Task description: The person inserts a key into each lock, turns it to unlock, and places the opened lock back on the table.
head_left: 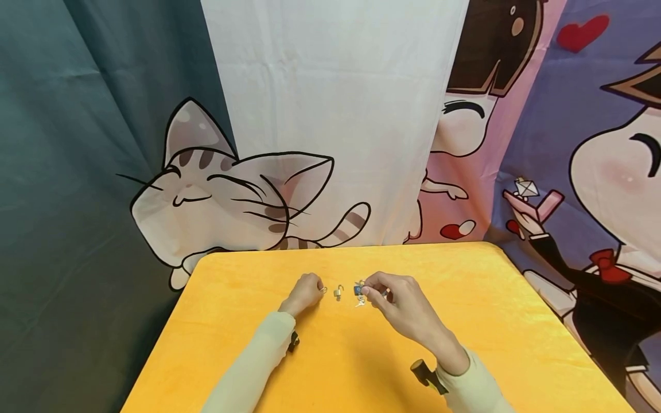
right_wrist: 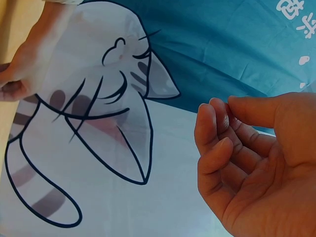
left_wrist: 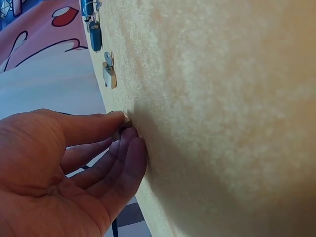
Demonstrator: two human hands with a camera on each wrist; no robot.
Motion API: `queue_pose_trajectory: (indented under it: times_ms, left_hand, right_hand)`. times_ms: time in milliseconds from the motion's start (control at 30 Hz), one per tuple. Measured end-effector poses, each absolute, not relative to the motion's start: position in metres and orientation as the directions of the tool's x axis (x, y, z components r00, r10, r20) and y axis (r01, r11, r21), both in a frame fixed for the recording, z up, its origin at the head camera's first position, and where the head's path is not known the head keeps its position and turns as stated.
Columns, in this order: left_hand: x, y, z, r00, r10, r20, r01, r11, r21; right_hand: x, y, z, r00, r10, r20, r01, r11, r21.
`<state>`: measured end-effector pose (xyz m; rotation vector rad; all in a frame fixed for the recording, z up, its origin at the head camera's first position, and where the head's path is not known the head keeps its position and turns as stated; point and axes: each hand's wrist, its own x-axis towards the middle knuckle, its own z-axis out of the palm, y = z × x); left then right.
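Observation:
My left hand (head_left: 306, 292) rests at the table and pinches a small padlock (left_wrist: 127, 120) between thumb and fingertips; most of its body is hidden by the fingers. Just right of it lies a brass padlock (head_left: 338, 293) with its shackle swung up and a key (left_wrist: 108, 59) at its base. Further right are a blue padlock (head_left: 358, 290) and small silver keys (head_left: 360, 301). Above these hovers my right hand (head_left: 405, 301), its fingertips overlapping the blue padlock in the head view. In the right wrist view its fingers curl loosely, with nothing visible between them.
A yellow cloth covers the table (head_left: 248, 269). Behind it hangs a curtain (head_left: 330, 86) printed with a cartoon cat and figures. A second blue item (left_wrist: 89, 7) shows at the upper edge of the left wrist view, beyond the blue padlock.

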<state>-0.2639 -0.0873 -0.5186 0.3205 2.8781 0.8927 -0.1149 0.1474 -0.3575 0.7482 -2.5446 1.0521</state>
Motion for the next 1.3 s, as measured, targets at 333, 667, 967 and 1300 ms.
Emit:
queue_pose_trajectory:
  times_ms: [333,667,967,1300]
  left_hand:
    - [-0.262,-0.092,-0.51,-0.969,0.246,0.039,0.226,0.804,0.549]
    - [-0.261,-0.092,-0.495,-0.971,0.216,0.1,0.234,0.793,0.563]
    - [-0.256,-0.089,-0.468,-0.951,0.211,0.224,0.304,0.767,0.566]
    - [-0.246,-0.083,-0.442,-0.917,0.186,0.352,0.377,0.69,0.618]
  right_hand:
    - [-0.113,0.149,-0.356,-0.826,-0.349,0.444,-0.56,0.598,-0.573]
    - [-0.114,0.15,-0.356,-0.811,-0.349,0.469,-0.58,0.586,-0.566]
    - [-0.114,0.151,-0.354,-0.797,-0.343,0.497,-0.599,0.557,-0.576]
    - [-0.116,0.152,-0.353,-0.785,-0.338,0.52,-0.61,0.567,-0.553]
